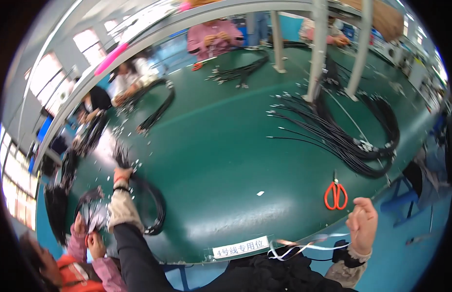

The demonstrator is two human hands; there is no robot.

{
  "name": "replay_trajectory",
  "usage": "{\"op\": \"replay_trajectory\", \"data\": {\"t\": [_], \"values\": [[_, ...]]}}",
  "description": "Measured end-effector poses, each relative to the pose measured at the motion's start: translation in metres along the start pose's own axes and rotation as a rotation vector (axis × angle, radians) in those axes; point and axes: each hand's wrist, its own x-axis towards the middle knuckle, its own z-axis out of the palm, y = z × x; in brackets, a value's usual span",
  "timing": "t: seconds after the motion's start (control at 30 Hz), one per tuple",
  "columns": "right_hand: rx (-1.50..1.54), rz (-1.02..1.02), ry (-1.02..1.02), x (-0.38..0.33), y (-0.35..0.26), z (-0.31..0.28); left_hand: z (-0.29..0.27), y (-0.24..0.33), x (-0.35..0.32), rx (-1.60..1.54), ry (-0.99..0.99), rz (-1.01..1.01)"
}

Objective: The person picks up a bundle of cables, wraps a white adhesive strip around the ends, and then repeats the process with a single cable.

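At the left of the table my left hand (pixel 123 175) reaches out with its fingers wrapped round a bundle of black cables (pixel 155 194). The bundle curves toward the near edge, and its thin loose ends fan out beyond my hand. Past the table's right front edge, my right hand (pixel 362 221) is raised with curled fingers; whether anything small is in them cannot be seen. Scissors (pixel 336 194) with red-orange handles lie on the tabletop just left of it. Pale strips (pixel 308 241) run along the table edge toward my right wrist.
A large coil of black cables (pixel 352 151) with metal tips lies at the right of the green table (pixel 226 160). Grey posts (pixel 317 53) carry a shelf overhead. A co-worker (pixel 60 267) sits close by my left arm; others work across the table. A small white scrap (pixel 260 193) lies mid-table.
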Motion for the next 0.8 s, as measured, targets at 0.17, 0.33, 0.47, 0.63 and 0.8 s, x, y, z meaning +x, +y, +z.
{"op": "replay_trajectory", "data": {"t": [0.17,0.33,0.47,0.63,0.8], "values": [[0.152,-0.121,0.319,-0.005,-0.026,-0.088,-0.009,0.128,-0.098,-0.010,0.379,0.453],[0.163,-0.223,0.504,0.004,-0.041,-0.163,-0.028,0.307,-0.288,-0.555,-0.174,1.208],[0.185,-0.265,0.527,-0.004,-0.045,-0.192,-0.048,0.436,-0.471,-0.627,-0.399,1.761],[0.275,-0.146,0.430,-0.001,-0.047,-0.183,-0.017,0.581,-0.630,-0.882,-0.348,1.985],[0.087,0.042,0.180,-0.031,-0.032,-0.151,0.021,0.638,-0.695,-0.649,-0.410,1.776]]}}
